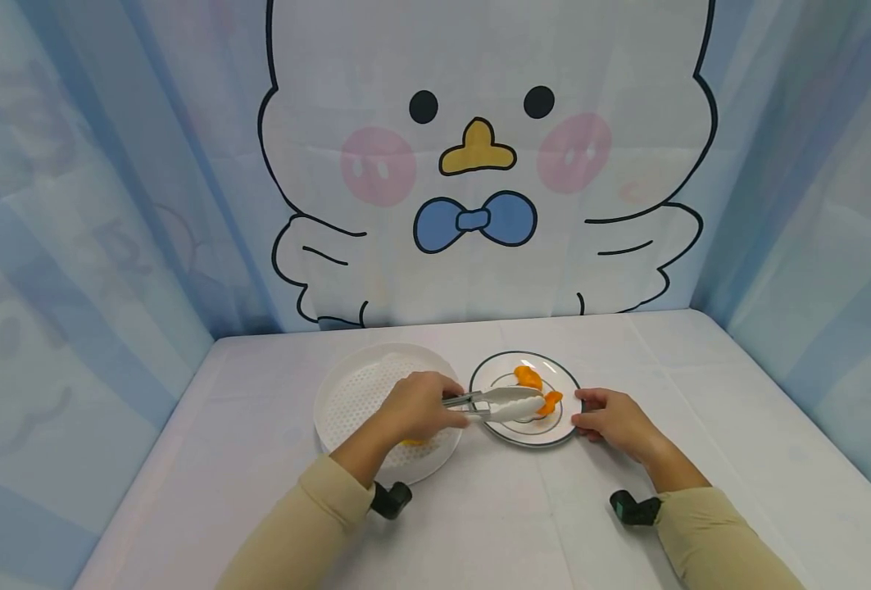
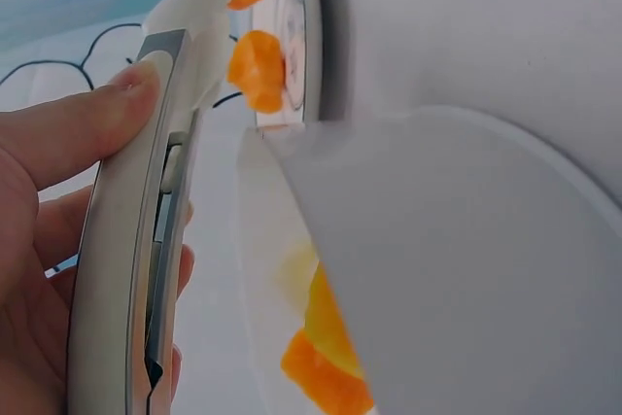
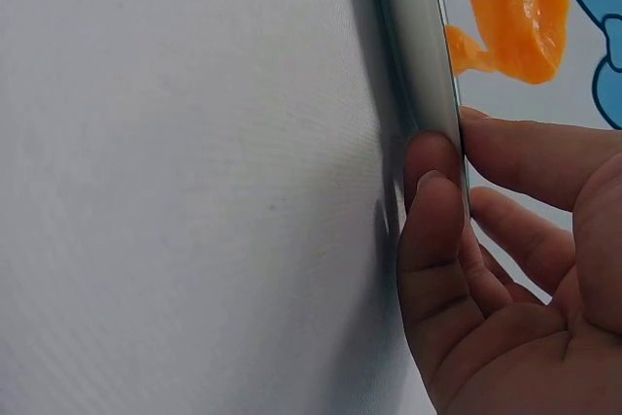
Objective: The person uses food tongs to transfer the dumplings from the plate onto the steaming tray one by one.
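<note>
My left hand (image 1: pixel 422 406) grips a pair of metal tongs (image 2: pixel 121 250) with white tips, thumb along one arm. The tips reach over a white plate (image 1: pixel 496 375) with a dark rim line, right at one orange piece (image 1: pixel 551 402), which looks like cut bell pepper. A second orange piece (image 1: pixel 528 377) lies farther back on the plate. At the plate's right edge, my right hand (image 1: pixel 615 422) pinches the rim between thumb and fingers, as the right wrist view shows up close.
Left of the plate, partly under my left hand, stands a round white perforated tray (image 1: pixel 354 389). A yellow piece (image 2: pixel 328 323) and an orange piece (image 2: pixel 326 376) lie in it. The white-covered table (image 1: pixel 627 352) meets a printed curtain (image 1: pixel 479 279) at the back.
</note>
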